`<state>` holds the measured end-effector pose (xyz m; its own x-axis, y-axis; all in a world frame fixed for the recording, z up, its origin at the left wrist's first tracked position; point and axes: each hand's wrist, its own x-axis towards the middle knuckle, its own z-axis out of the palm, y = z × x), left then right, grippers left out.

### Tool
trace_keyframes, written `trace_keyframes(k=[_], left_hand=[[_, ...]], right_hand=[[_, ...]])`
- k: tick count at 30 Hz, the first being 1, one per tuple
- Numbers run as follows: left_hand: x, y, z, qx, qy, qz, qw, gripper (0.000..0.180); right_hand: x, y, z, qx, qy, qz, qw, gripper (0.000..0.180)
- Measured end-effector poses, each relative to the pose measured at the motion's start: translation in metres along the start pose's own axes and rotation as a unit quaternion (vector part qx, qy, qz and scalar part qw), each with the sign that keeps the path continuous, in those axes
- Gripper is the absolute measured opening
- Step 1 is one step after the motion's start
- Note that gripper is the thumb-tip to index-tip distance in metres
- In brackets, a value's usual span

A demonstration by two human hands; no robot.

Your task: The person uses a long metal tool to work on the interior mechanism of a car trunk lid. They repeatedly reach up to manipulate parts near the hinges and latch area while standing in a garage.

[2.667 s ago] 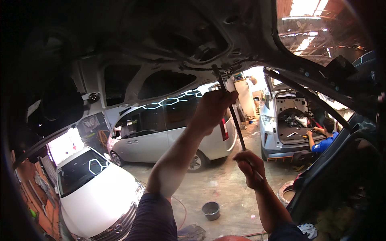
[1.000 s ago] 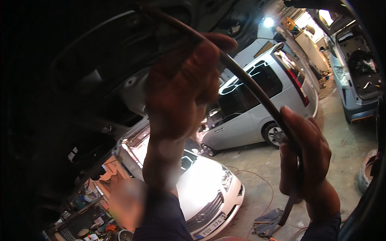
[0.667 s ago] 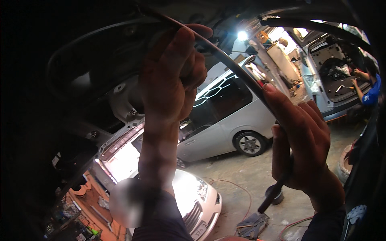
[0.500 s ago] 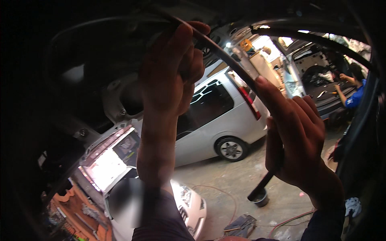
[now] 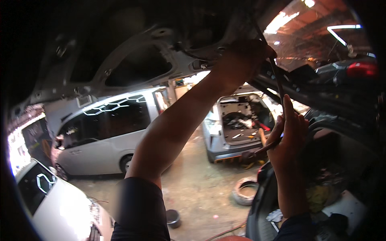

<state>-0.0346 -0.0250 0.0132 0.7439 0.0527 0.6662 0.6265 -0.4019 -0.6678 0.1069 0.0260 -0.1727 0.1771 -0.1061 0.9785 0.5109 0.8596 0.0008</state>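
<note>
— How is the black rubber strip held?

— It is pinched overhead by the left hand against the raised tailgate; lower down it is clasped by the closed fingers of the right hand.

— What could be spoiled?

— If pulled askew, the strip might be kinked or slipped free.

Raised tailgate close overhead

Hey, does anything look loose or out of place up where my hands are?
Yes. A dark rubber strip hangs loose from the raised hatch, between the left hand and right hand, instead of sitting along an edge.
</note>
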Motion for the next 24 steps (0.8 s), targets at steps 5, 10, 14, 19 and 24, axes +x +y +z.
trace_keyframes(k=[5,10,14,19,24], left_hand=[[0.013,-0.015,0.021,0.059,0.047,0.024,0.997,0.019],[0.007,-0.006,0.014,-0.093,0.034,-0.065,0.993,0.017],[0.019,0.014,0.008,-0.204,0.016,-0.167,0.965,0.018],[0.006,-0.015,0.021,-0.053,0.015,-0.083,0.995,0.040],[-0.008,0.040,-0.003,-0.235,-0.105,-0.244,0.935,0.034]], right_hand=[[0.014,0.009,0.005,0.032,0.033,-0.016,0.999,0.045],[0.010,-0.010,-0.002,0.235,-0.030,0.130,0.963,0.049],[0.005,0.004,-0.005,0.354,-0.016,0.180,0.918,0.050],[0.012,-0.010,0.001,0.449,-0.037,0.182,0.874,0.048],[-0.031,-0.008,-0.023,0.254,-0.059,0.124,0.957,0.050]])
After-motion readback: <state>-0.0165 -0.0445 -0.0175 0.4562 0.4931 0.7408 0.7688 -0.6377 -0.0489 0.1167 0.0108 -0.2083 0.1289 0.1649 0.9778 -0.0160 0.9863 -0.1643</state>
